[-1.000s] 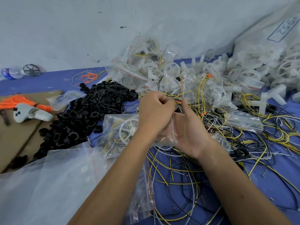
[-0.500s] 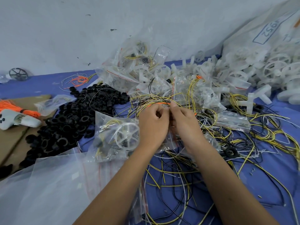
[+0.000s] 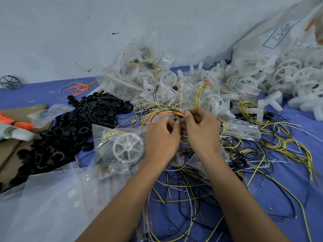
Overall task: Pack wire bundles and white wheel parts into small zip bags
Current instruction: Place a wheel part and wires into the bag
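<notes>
My left hand (image 3: 161, 138) and right hand (image 3: 201, 131) meet fingertip to fingertip, pinching a wire bundle (image 3: 162, 112) of thin yellow, black and orange strands looping leftward. Beside my left hand lies a clear bag (image 3: 118, 147) holding a white spoked wheel (image 3: 128, 147). Behind, more filled bags (image 3: 139, 75).

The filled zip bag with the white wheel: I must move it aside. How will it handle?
The filled zip bag looks light; its thin film will probably sag and feel slippery. The white wheel inside may slide around.
</notes>
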### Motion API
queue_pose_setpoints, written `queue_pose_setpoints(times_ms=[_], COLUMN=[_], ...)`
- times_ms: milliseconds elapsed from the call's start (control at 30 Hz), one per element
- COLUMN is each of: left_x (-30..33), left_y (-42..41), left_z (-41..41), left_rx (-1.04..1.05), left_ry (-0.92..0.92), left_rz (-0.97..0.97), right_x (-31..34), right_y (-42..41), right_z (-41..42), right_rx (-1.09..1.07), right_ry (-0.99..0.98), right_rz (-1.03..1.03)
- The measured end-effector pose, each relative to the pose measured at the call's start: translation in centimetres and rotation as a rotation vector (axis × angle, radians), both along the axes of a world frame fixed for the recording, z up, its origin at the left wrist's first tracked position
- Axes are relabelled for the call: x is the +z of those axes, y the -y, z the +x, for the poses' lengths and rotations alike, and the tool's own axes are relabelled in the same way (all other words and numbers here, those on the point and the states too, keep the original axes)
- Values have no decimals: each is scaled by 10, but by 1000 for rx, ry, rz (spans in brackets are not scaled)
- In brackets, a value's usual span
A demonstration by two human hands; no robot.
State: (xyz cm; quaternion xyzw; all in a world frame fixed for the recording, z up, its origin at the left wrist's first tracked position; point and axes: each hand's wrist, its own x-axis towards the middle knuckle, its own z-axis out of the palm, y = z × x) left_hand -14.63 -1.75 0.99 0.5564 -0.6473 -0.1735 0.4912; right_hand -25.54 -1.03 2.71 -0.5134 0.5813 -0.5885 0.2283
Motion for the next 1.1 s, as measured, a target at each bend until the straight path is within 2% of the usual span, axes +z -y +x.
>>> queue_pose_setpoints(times_ms=[67, 133, 233, 300, 367, 433, 567, 733, 900, 1000, 1100], left_x=[11, 21, 28, 31, 31, 30, 24, 21, 28, 31, 31], left_y=[-5, -7, -5, -1, 3, 5, 4, -2, -6, -9, -15], left_z=[-5, -15, -39, -61, -85, -108, -140, -137, -99, -69, -37], left_rx=[19, -22, -106, -136, -170, -215, -244, -240, -76, 66, 193], left_ry=[60, 79, 95, 103, 111, 111, 113, 146, 305, 455, 602], left_rz=[-97, -141, -94, -63, -32, -4, 50, 10, -65, -132, -182], right_x=[9, 17, 20, 17, 11, 7, -1, -7, 3, 13, 24], right_y=[1, 3, 8, 11, 13, 13, 18, 20, 20, 14, 7], right_z=[-10, -27, -67, -97, -120, -130, -139, -145, -138, -124, -109], right_rx=[-29, -102, -353, -507, -596, -603, -453, -382, -365, -448, -533], right_ry=[53, 17, -222, -434, -563, -562, -518, -563, -556, -589, -574], right_rz=[-33, -39, 17, 179, 355, 454, 560, 533, 515, 388, 144])
